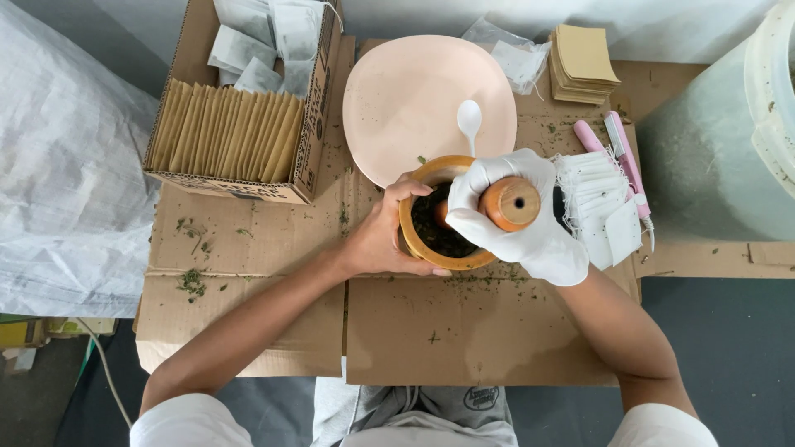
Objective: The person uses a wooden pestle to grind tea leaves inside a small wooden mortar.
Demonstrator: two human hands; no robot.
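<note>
A round wooden mortar sits on flattened cardboard just in front of the person, holding a dark mass of crushed dried leaves. A wooden pestle stands in the bowl, tilted toward the right, its flat butt end facing the camera. The right hand, in a white glove, is clamped around the pestle's shaft, fingers curled over it from the far side, the forearm running down and to the right. The bare left hand is closed on the mortar's left wall, thumb hooked over the far rim and fingers wrapped under the near side, so the bowl lies between the two hands with the pestle's tip hidden in the leaves. Touching the mortar's far edge is a pale pink plate with a white plastic spoon lying on it. Just right of the gloved hand is a pile of small white filter bags, with a pink handled tool beyond them and a stack of tan paper squares farther back. To the left stands an open cardboard box filled with upright tan envelopes and white sachets. Green leaf crumbs are scattered on the cardboard.
</note>
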